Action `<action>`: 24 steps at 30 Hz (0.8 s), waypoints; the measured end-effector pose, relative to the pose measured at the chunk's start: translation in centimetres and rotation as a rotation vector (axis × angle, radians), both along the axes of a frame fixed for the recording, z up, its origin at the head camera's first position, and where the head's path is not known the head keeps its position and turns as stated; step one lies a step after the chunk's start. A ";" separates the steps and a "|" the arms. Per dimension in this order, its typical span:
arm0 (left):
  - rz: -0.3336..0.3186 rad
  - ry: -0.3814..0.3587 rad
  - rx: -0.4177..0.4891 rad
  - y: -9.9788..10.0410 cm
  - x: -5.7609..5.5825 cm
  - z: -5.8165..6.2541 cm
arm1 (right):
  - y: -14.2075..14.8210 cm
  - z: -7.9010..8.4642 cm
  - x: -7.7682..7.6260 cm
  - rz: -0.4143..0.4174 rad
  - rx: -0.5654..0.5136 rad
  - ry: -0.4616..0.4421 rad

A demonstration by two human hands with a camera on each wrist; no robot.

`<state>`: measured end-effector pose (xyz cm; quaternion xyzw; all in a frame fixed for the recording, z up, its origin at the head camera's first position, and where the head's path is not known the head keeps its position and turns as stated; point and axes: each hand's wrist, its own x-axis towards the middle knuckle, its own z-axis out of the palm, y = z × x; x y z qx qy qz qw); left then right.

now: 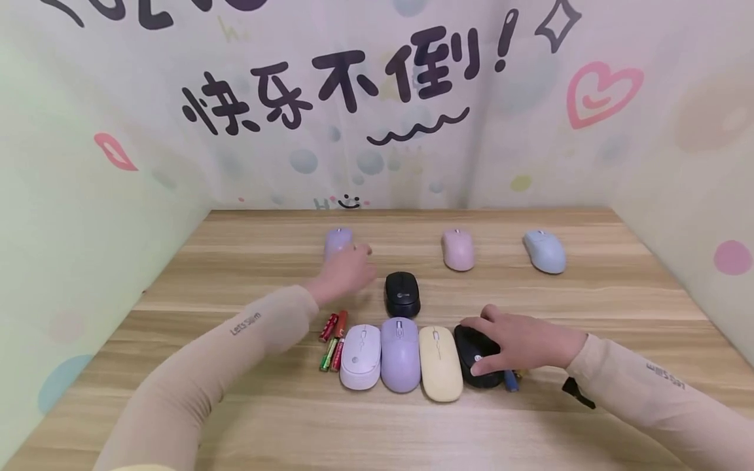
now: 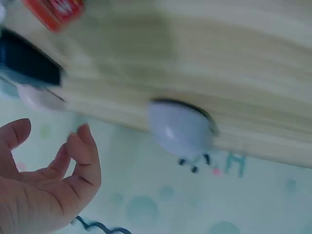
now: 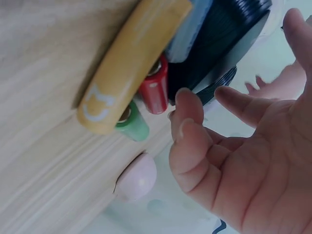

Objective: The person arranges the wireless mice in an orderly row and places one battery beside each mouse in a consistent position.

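Note:
My left hand [image 1: 344, 275] hovers over the table beside a purple mouse [image 1: 338, 242], partly covering it. In the left wrist view its fingers [image 2: 87, 161] are loosely bent with nothing between them. My right hand [image 1: 518, 337] is over a black mouse [image 1: 471, 350], thumb and index finger spread across it; whether they press on it I cannot tell. That mouse ends a row with a white mouse [image 1: 361, 360], a lavender mouse [image 1: 400, 360] and a yellow mouse [image 1: 442, 366]. Another black mouse [image 1: 402, 294] sits behind the row.
Several batteries [image 1: 332, 340] lie left of the row. More batteries, one blue [image 1: 511, 381] and one orange [image 3: 131, 68], lie right of it. A pink mouse [image 1: 458, 250] and a light blue mouse [image 1: 545, 252] stand farther back. A printed curtain [image 1: 353, 176] rises behind the table.

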<state>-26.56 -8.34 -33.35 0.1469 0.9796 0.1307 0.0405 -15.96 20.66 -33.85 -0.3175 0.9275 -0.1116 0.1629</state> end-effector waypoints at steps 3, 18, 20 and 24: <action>-0.034 -0.081 -0.044 1.6 1.5 -0.8 | 0.0 0.1 0.3 0.005 0.010 0.015; 0.012 -0.161 -0.219 6.4 1.9 -2.0 | -0.8 0.0 0.4 0.012 0.021 0.030; -0.004 -0.145 -0.252 6.7 2.1 -1.9 | -0.8 0.0 0.4 0.010 0.023 0.028; 0.000 -0.142 -0.249 6.8 2.0 -1.9 | -0.8 -0.1 0.4 0.006 0.024 0.026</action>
